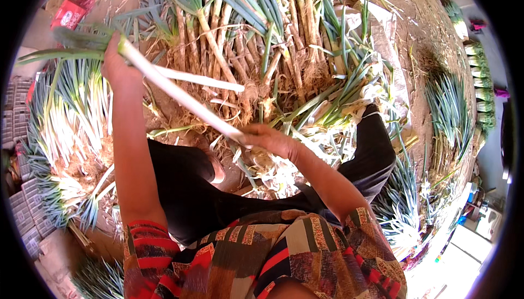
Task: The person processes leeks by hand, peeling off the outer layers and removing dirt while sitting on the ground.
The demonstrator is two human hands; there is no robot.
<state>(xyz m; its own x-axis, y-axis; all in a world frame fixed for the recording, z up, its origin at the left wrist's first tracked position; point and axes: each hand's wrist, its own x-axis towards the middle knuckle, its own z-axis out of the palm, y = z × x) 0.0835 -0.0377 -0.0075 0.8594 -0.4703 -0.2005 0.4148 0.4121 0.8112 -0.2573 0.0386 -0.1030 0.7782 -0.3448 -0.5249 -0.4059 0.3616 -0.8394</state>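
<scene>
A long green onion [177,92] slants across in front of me, its white stalk running down to the right. My left hand [116,63] is closed round its upper part, where the green leaves [82,39] begin. The fingers of my right hand [268,138] are closed on its lower white end. A second white stalk [199,78] shows just behind it; whether my left hand holds that too, I cannot tell. Beyond my hands lies a heap of unpeeled green onions [218,37] with brown, earthy stems and roots. Pale peelings [273,170] are strewn between my legs.
White-stemmed green onions [71,116] lie piled at the left. More bundles lie at the right [450,110] and lower right [401,211]. A red packet [68,14] is at the upper left. Further bundles [480,80] line the far right. Bare earth [404,42] shows beside the heap.
</scene>
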